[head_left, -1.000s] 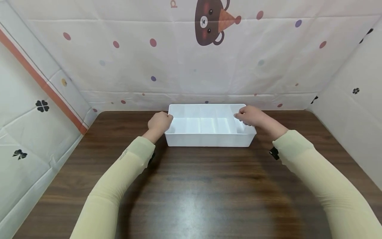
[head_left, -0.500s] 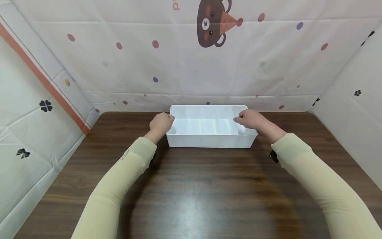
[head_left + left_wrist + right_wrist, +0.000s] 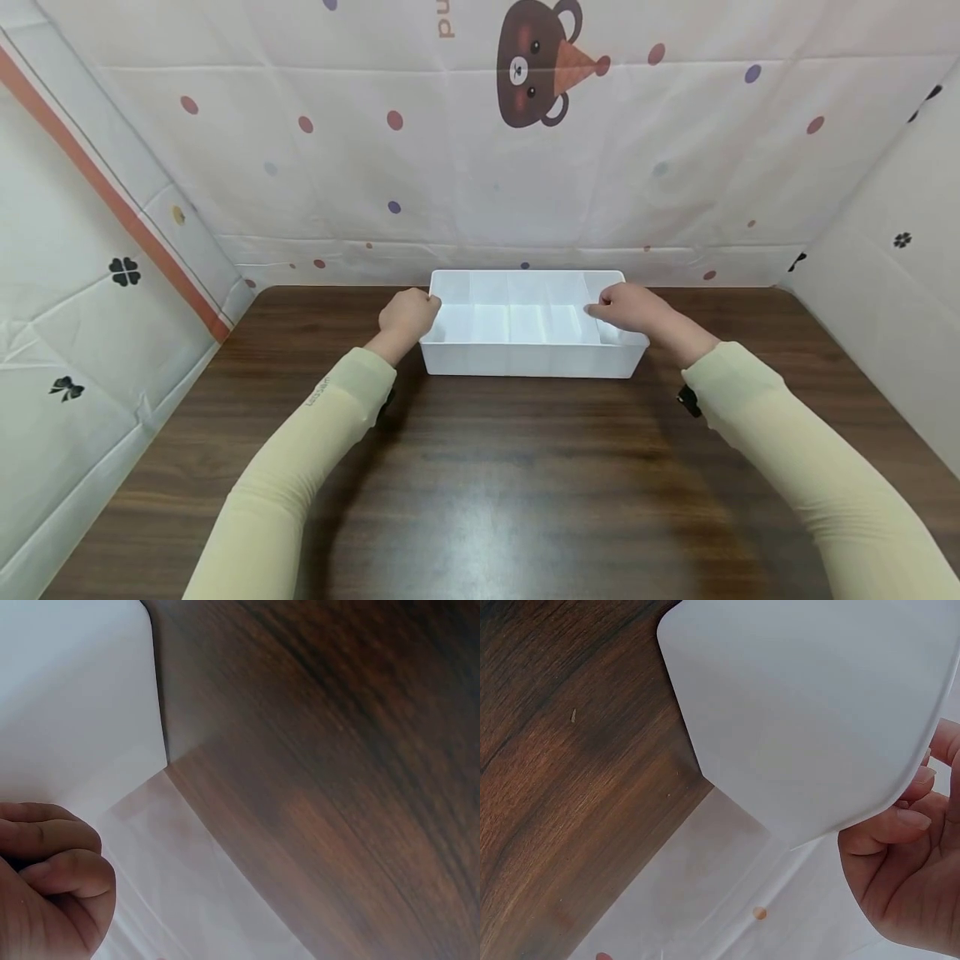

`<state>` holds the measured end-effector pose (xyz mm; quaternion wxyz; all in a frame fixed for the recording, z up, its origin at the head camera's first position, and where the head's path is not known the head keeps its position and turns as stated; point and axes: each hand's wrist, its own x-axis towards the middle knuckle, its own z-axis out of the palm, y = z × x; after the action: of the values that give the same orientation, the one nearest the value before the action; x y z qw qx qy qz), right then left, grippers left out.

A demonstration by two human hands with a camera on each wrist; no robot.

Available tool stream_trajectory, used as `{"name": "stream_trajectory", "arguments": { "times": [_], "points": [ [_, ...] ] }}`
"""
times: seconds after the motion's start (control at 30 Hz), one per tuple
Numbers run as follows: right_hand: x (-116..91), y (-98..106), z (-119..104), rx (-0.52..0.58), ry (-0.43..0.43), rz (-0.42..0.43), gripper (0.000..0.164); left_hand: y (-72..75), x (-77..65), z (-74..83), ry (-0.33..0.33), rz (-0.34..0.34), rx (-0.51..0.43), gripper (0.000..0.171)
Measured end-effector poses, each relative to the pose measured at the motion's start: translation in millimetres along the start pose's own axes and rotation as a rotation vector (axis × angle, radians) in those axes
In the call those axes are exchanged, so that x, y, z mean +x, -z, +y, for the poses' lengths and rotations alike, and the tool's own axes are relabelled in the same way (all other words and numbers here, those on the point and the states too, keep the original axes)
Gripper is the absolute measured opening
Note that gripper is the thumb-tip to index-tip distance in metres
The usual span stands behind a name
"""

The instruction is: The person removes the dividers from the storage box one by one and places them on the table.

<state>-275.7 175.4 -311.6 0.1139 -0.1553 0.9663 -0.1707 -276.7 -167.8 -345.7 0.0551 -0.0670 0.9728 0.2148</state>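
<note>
A white plastic divider box (image 3: 528, 360) stands at the back of the wooden table, long side facing me, with several compartments that look empty. My left hand (image 3: 408, 315) grips its left rim near the middle of the short side. In the left wrist view, the fingers (image 3: 52, 840) are curled beside the box's end wall (image 3: 82, 705). My right hand (image 3: 628, 308) holds the right end, thumb side over the inside of the last compartment. In the right wrist view its curled fingers (image 3: 896, 825) sit at the rim; the exact contact there is partly hidden.
The dark wooden table (image 3: 495, 467) extends in front of the box. A patterned white cloth (image 3: 480, 183) hangs close behind it, and cloth walls rise at the left (image 3: 97, 333) and right (image 3: 885, 275).
The whole head view has shifted slightly, scene moving down and right. My right hand has edged a little further inward over the box's right end. The left hand keeps its hold.
</note>
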Motion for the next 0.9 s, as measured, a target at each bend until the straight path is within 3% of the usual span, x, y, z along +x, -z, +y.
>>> {"name": "stream_trajectory", "arguments": {
  "times": [0.9],
  "points": [
    [0.1, 1.1, -6.0, -0.086, -0.044, -0.066, 0.041, 0.8, 2.9, 1.3, 0.014, -0.019, 0.004, 0.05]
  ]
}}
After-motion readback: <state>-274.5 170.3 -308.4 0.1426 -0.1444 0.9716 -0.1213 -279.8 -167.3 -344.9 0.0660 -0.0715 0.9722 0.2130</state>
